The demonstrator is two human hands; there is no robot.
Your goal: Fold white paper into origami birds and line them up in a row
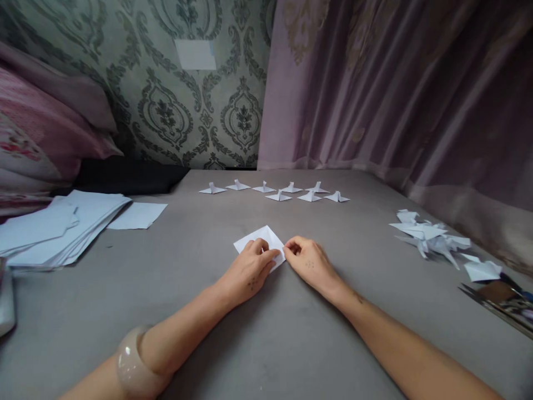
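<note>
A small square of white paper [266, 231] with fold lines lies on the grey tabletop in front of me, one corner pointing away. My left hand [252, 269] rests on its near left part, fingers bent and thumb and forefinger closed down on the paper. At the right corner, my right hand [311, 263] pinches the paper's edge between thumb and forefinger. Part of the sheet is hidden beneath the left fingers. Beyond the hands, several folded white paper birds [278, 196] stand in two loose rows.
A stack of white paper [89, 222] lies at left, with a loose sheet [139, 215] beside it. Folded paper pieces [435, 239] are heaped at right, near dark pointed blades [478, 297]. A black cloth-like item [129, 175] lies at the back left, before the patterned wall.
</note>
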